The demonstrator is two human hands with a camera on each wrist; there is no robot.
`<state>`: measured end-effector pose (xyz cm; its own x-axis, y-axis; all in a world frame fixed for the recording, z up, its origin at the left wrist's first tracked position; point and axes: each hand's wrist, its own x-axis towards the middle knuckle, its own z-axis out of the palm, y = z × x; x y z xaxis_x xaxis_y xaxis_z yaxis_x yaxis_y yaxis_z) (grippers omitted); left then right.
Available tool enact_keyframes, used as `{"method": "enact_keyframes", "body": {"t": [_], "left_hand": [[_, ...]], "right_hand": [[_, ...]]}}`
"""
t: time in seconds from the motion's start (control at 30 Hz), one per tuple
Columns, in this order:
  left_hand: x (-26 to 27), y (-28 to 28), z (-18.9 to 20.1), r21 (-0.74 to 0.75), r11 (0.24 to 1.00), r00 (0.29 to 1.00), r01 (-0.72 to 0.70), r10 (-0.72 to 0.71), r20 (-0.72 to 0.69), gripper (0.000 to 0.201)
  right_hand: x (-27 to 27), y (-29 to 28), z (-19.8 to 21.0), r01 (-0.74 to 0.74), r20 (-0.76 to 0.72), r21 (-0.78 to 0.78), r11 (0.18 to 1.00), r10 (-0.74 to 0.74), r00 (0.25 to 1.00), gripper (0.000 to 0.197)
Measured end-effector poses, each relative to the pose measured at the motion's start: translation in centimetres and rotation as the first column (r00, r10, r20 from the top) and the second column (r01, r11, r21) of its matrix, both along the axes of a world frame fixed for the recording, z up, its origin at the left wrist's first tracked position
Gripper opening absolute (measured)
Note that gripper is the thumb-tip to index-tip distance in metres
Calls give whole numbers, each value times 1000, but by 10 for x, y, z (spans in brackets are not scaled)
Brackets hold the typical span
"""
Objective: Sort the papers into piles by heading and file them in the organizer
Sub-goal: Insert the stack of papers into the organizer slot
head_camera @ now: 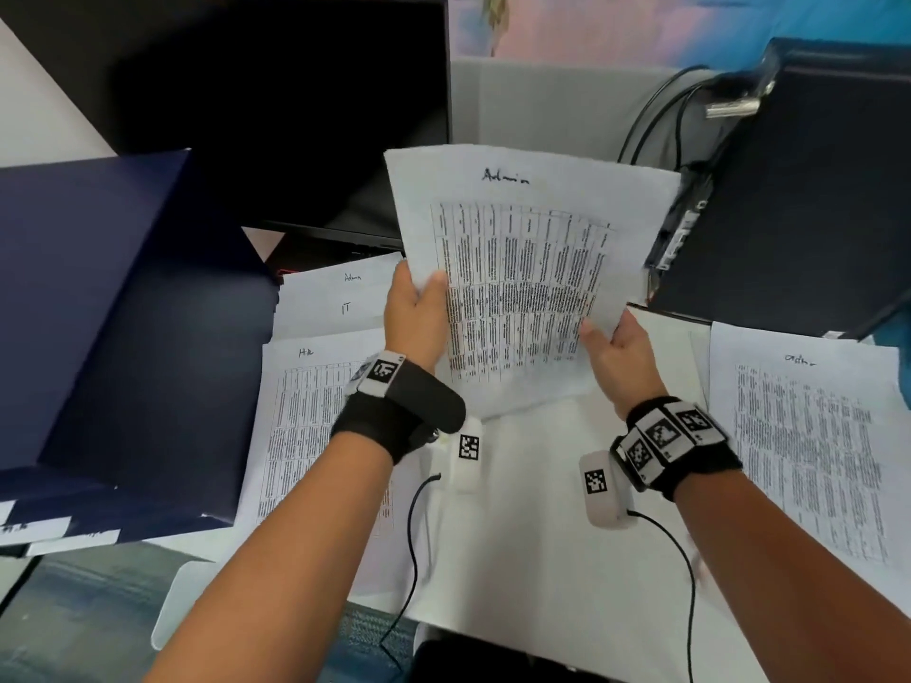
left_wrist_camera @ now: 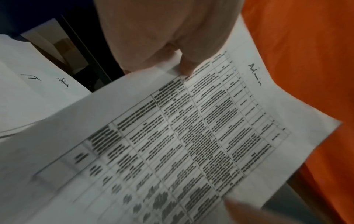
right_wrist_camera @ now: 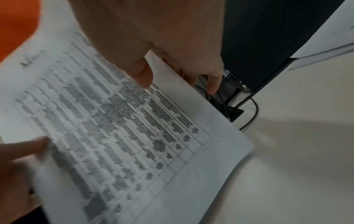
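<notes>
From the head view, the sorting step is in hand: both hands hold up a sheet headed "Admin" [head_camera: 522, 283] above the middle of the white bench [head_camera: 532, 559], the left hand [head_camera: 416, 315] pinching its left edge with thumb on the printed face, the right hand [head_camera: 618, 352] pinching its lower right corner. Piles lie on the bench already: one headed "Admin" [head_camera: 352, 277] toward the far edge, an "IT" pile [head_camera: 346, 310] just nearer, an "HR" pile [head_camera: 305, 416] nearer still, and another pile [head_camera: 808, 451] by the right edge (its heading is too scrawled to read). The dark blue organizer [head_camera: 113, 327] sits at the left edge. The next move, I judge, calls for carrying the sheet left and laying it squarely on the far Admin pile. From the left wrist view, the left hand's thumb [left_wrist_camera: 184, 66] presses the sheet's edge near its heading, fingers hidden behind; the IT and Admin headings show beyond. From the right wrist view, the right thumb [right_wrist_camera: 142, 74] lies on the printed face with fingers curled under the edge, so each grip is closed on this one sheet.
</notes>
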<state>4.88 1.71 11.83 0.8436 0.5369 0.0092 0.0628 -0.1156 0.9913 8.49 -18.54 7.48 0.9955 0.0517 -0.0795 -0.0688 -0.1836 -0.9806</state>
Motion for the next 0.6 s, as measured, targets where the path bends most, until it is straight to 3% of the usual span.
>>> {"method": "enact_keyframes", "body": {"t": [0.1,0.23,0.43,0.5,0.6], "left_hand": [[9,13,-9,50,998,995,-40,44,-94,18],[9,22,-42,136,989,945,-62,102,-310,25],[-11,33,-81,241,970,858,33,96,-504,22],[-18,39,-88,396,907,774,140,149,-615,26],[-28,46,-102,550,770,598,324,284,-750,59]], "right_hand": [[3,-6,-20,-70,-119,-73,995,61,991,20],[-7,-9,-46,-218,-370,-165,962,145,918,27],[-7,-13,-76,-232,-475,-404,885,14,880,15],[-1,-15,-84,-221,-459,-477,851,-27,888,18],[2,-14,-87,-229,-442,-558,798,-52,896,24]]}}
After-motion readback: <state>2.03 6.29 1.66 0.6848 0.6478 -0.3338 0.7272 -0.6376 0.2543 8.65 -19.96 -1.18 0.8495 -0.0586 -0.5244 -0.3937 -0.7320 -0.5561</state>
